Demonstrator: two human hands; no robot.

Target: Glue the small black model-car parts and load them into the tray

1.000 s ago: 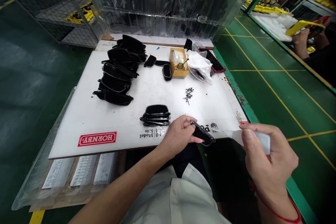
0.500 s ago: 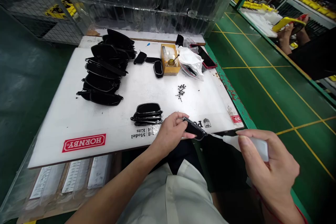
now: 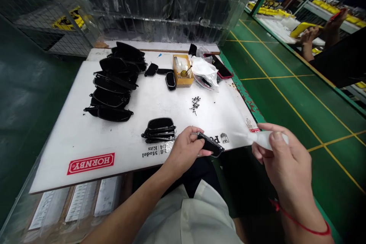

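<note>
My left hand [image 3: 185, 149] is closed on one end of a glossy black plastic part [image 3: 212, 145] with a pale-edged rim, held over the table's front edge. In my right hand [image 3: 291, 164] is a white squeeze bottle [image 3: 266, 139] with a thin nozzle, blurred at its tip. The nozzle points left and is apart from the black part. Just left of my left hand, a small stack of similar black parts [image 3: 160, 129] rests on the white table [image 3: 94, 137]. Beyond my hands lies a loose cluster of small black pieces, probably screws [image 3: 195, 105].
A larger pile of black parts [image 3: 114, 84] covers the table's left side. Toward the back stand a yellow box [image 3: 183, 81] holding small containers, a white crumpled wrapper [image 3: 205, 69] and a phone [image 3: 223, 68]. At right, a co-worker's hands [image 3: 310, 38] hold a yellow piece.
My right hand has drawn the bottle up and away from the black part, so its nozzle no longer meets the part's end. My left hand keeps its hold.
</note>
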